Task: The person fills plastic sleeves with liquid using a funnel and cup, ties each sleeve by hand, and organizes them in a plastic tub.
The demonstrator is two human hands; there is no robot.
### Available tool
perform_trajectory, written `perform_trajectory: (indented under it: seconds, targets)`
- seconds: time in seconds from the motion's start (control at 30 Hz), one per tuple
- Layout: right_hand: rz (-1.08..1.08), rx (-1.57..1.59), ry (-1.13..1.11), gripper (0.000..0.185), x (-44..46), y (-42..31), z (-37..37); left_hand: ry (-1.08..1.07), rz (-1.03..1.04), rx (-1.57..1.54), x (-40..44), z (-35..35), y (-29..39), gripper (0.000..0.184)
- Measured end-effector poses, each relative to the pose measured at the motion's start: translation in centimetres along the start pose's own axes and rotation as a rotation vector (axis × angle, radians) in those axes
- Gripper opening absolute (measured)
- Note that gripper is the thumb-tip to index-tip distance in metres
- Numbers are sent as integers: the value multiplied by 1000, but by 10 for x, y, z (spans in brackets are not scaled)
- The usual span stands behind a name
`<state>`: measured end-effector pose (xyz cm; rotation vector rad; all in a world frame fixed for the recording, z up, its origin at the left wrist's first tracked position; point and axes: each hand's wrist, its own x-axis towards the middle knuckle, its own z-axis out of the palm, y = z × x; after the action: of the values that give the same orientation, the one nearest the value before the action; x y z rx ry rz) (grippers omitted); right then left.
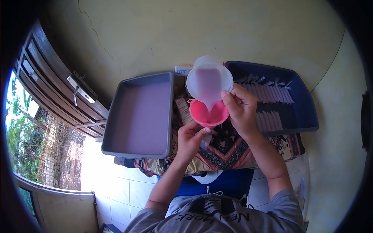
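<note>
My right hand [241, 109] grips the rim of a translucent plastic cup [207, 61], which is tipped towards me. Pale purple liquid [209, 83] runs from its lip into a pink funnel [199, 113] directly below. My left hand [189, 140] is closed around the lower part of the funnel, thumb and fingers at its neck. A clear plastic sleeve [206, 142] hangs beneath the funnel beside my left thumb; how it meets the spout is hidden.
To the left, a grey tub [136, 155] holds more purple liquid. On the right, a dark blue tub [297, 113] contains several rows of filled, tied plastic tubes [268, 94]. A patterned cloth [229, 149] covers the table. A wooden door [58, 73] stands at far left.
</note>
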<state>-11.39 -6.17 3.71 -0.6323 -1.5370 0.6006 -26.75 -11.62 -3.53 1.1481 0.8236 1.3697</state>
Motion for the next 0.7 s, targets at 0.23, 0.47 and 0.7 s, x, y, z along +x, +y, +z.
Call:
perform_trajectory:
  seconds: [0.23, 0.47, 0.7]
  targets:
    - [-11, -41, -8, 27, -1, 6, 0, 24, -49, -17, -1, -1, -1, 23]
    - [129, 89, 27, 29, -3, 8, 2, 28, -8, -16, -1, 0, -1, 24]
    - [171, 142, 78, 31, -2, 14, 2, 21, -41, -10, 2, -4, -7, 27]
